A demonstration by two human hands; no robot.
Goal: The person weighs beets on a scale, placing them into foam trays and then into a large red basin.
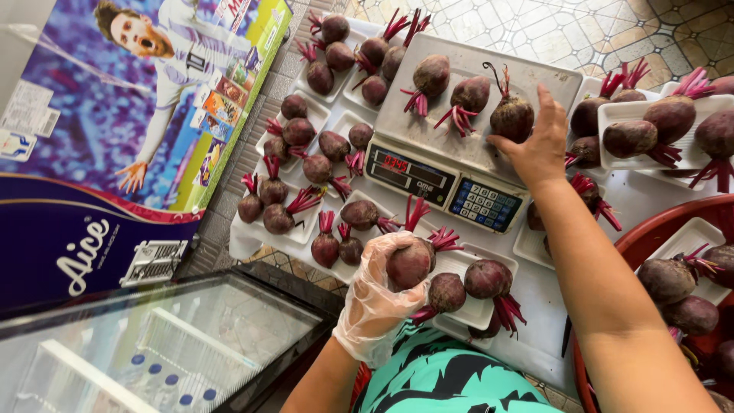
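1. Three beetroots lie on the steel pan of the digital scale (466, 92); the right-most beetroot (511, 116) is dark, with a thin root pointing up.
2. The right hand (540, 145) is bare and reaches over the scale from the right side. Its fingers (547, 103) are bent around the side of this right-most beetroot and touch it; if they really clench it, I cannot tell.
3. The left hand (380, 294) wears a thin clear plastic glove. Its fingers are closed around another beetroot (409, 262), which is held just above a white foam tray (470, 310).
4. On that tray two more beetroots rest with their red stems pointing down and to the right.
5. Many white trays with beetroots (306, 145) stand to the left of the scale and behind it, close together.
6. A red basin (642, 237) at the right edge holds more beetroots on a tray.
7. A glass-top freezer (153, 344) is at the lower left.
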